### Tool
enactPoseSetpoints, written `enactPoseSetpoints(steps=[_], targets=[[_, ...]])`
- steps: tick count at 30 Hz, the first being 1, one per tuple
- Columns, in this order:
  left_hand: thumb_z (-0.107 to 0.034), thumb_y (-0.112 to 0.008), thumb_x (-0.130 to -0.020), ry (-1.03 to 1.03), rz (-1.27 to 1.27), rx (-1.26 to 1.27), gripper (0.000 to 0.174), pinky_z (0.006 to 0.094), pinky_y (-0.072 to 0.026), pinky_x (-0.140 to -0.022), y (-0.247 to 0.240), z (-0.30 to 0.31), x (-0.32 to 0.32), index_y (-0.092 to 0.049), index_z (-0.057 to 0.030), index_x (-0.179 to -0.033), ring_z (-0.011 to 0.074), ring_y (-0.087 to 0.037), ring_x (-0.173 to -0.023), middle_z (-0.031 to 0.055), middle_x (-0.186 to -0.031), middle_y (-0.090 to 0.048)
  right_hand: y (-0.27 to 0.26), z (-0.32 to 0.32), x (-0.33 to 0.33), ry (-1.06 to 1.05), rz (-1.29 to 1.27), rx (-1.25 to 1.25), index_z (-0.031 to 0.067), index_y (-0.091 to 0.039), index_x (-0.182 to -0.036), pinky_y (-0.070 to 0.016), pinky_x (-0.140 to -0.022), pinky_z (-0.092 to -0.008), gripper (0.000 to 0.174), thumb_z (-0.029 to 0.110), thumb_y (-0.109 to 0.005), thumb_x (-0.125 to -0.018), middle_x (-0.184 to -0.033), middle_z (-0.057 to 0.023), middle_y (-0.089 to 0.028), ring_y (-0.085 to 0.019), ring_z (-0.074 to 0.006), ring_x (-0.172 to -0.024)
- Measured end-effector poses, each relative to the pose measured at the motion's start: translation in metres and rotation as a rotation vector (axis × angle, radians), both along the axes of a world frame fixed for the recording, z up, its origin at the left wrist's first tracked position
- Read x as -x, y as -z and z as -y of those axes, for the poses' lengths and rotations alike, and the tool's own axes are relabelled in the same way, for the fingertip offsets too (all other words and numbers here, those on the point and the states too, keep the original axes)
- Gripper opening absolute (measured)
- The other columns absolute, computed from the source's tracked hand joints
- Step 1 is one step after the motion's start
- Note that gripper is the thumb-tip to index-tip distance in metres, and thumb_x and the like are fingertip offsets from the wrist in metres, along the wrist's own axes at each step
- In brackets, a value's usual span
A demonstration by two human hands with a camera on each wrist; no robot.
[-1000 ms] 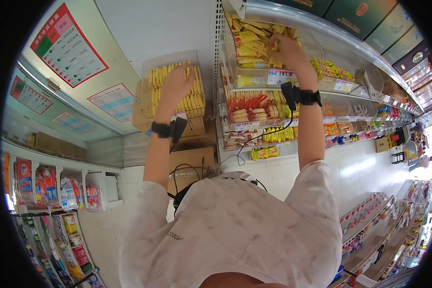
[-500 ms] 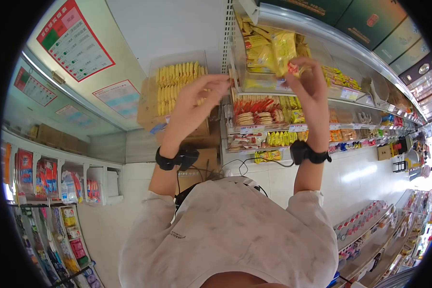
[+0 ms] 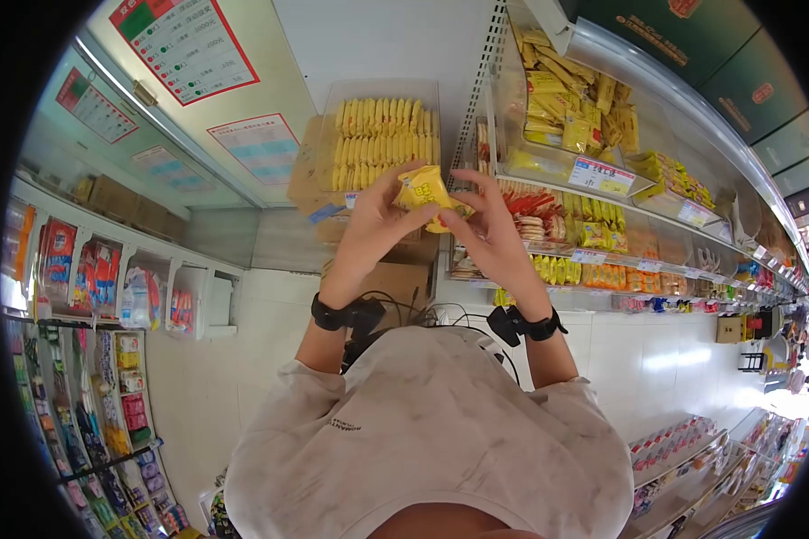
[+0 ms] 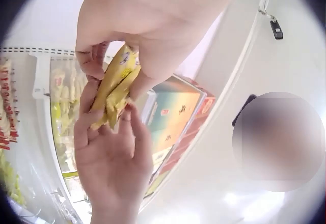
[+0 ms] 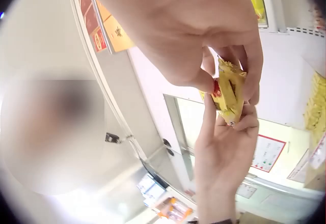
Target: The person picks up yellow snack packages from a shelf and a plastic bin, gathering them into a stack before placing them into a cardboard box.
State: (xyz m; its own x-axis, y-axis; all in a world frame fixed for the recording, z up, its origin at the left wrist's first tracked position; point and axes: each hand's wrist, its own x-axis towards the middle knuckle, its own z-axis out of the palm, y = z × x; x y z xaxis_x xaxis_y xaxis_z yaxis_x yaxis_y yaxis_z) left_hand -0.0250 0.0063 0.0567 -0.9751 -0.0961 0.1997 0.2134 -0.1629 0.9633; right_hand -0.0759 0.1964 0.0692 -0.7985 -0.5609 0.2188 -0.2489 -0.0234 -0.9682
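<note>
Both hands meet in front of the chest around a small bunch of yellow wrapped snack packets point(image 3: 425, 190). My left hand point(image 3: 375, 235) pinches them from the left, its thumb across the printed front. From the other side, my right hand point(image 3: 494, 241) grips the lower right end with thumb and fingertips. In the left wrist view the yellow wrappers point(image 4: 118, 81) lie in layers, crinkled at the ends. The right wrist view shows a red patch on the wrapper beside the right thumb. Beyond the hands stands a clear bin point(image 3: 386, 90) with upright rows of similar yellow packets.
A shelf bin point(image 3: 571, 148) on the right holds a loose heap of yellow packets behind a price tag point(image 3: 602, 175). Lower shelves carry red-wrapped snacks point(image 3: 535, 208) and other packets. A cardboard box point(image 3: 391, 286) stands below the hands, with black cables point(image 3: 404, 310) nearby.
The right hand has come out of the shelf bin with yellow packets and moved left to the chest. The left hand has left the clear bin and now holds the packets too.
</note>
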Motion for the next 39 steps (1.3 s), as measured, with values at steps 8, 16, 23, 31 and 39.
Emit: enactPoseSetpoints(steps=[8,16,23,31,39], targets=[[-0.004,-0.073,-0.090,-0.075,-0.020,0.187,0.056,0.0322,-0.0534,-0.096,0.031,0.034,0.022,-0.052,-0.0034,-0.142,0.0176,-0.061,-0.116,0.0104,-0.129,-0.062,0.041,0.035,0.035,0.029,-0.267,-0.133,-0.0033,-0.055,-0.127,-0.0524,-0.097,-0.0391,0.038,0.013,-0.067,-0.095,-0.120,-0.0243,-0.068,-0.067,-0.0367,-0.115],[-0.019,-0.075,-0.093,-0.196,0.168,0.300,0.051,0.0279,-0.0525,-0.089,0.040,0.059,0.070,-0.057,-0.0018,-0.137,0.0156,-0.063,-0.106,0.0107,-0.124,-0.064,0.068,0.070,0.072,0.104,-0.274,-0.119,-0.0027,-0.057,-0.123,-0.0507,-0.100,-0.0387,0.038,0.012,-0.072,-0.091,-0.120,-0.0226,-0.068,-0.065,-0.0343,-0.121],[-0.026,-0.073,-0.096,-0.198,0.115,0.209,0.049,0.0291,-0.0537,-0.088,0.065,0.060,0.082,-0.060,0.0012,-0.133,0.0169,-0.064,-0.104,0.0148,-0.124,-0.065,0.090,0.074,0.077,0.240,-0.389,-0.164,-0.0013,-0.057,-0.123,-0.0522,-0.092,-0.0458,0.041,0.007,-0.072,-0.086,-0.117,-0.0253,-0.066,-0.064,-0.0444,-0.108],[-0.028,-0.072,-0.096,-0.400,0.110,0.237,0.053,0.0292,-0.0543,-0.078,0.086,0.063,0.125,-0.057,0.0091,-0.131,0.0181,-0.066,-0.096,0.0179,-0.123,-0.064,0.096,0.096,0.108,0.250,-0.375,-0.369,-0.0012,-0.061,-0.125,-0.0541,-0.083,-0.0501,0.042,0.021,-0.069,-0.090,-0.101,-0.0262,-0.070,-0.067,-0.0458,-0.097],[-0.021,-0.067,-0.095,-0.396,0.087,0.363,0.038,0.0366,-0.0575,-0.077,0.102,0.084,0.181,-0.062,0.0097,-0.117,0.0289,-0.069,-0.096,0.0225,-0.113,-0.067,0.094,0.127,0.177,0.530,-0.440,-0.356,-0.0008,-0.064,-0.124,-0.0560,-0.080,-0.0494,0.043,0.022,-0.068,-0.088,-0.093,-0.0259,-0.072,-0.070,-0.0417,-0.091]])
